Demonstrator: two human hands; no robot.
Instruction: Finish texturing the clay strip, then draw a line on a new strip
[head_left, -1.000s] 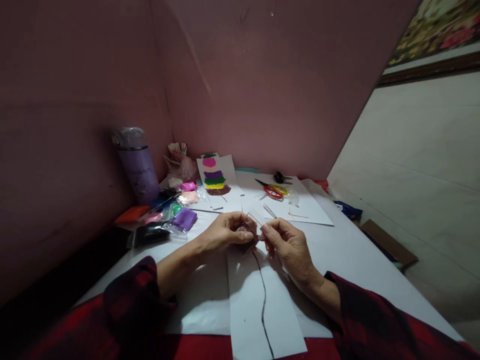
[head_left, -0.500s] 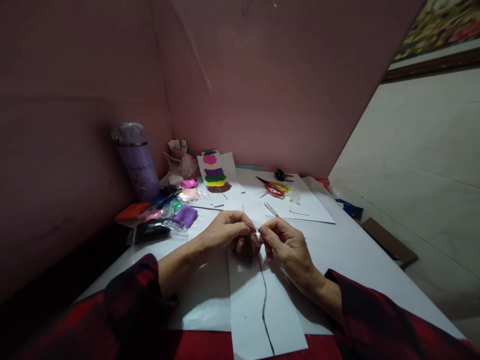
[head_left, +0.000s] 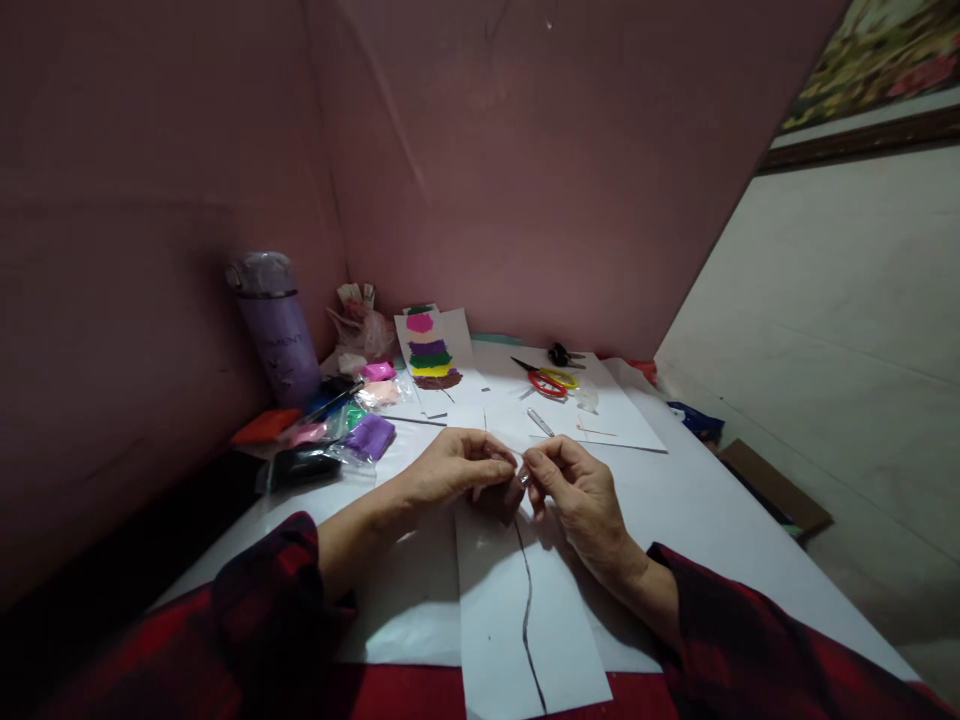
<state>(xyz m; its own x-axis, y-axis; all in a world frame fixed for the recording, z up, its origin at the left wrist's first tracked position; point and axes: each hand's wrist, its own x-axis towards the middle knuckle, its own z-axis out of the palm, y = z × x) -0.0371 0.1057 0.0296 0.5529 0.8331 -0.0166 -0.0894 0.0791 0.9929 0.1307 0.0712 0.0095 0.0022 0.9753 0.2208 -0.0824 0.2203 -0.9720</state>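
My left hand (head_left: 454, 468) and my right hand (head_left: 579, 500) meet above the middle of the table, thumbs and fingers pinched together. Between them hangs a small clear plastic bag (head_left: 495, 502) with a brown lump in it, which looks like modelling clay. Each hand grips the bag near its upper edge, and the fingers hide part of it. Below lies a white sheet of paper (head_left: 491, 640) marked with a wavy black line (head_left: 526, 605) that runs toward me.
To the left, bagged clay pieces, one of them purple (head_left: 370, 437), lie near a purple bottle (head_left: 277, 335). A card with coloured bands (head_left: 429, 348) leans at the back. Scissors (head_left: 546, 380), keys (head_left: 560, 353) and a slim silver tool (head_left: 539, 422) are beyond my hands.
Both hands stay at the bag, with the fingertips slightly shifted and the right ones a little farther from the left. The view has moved slightly.
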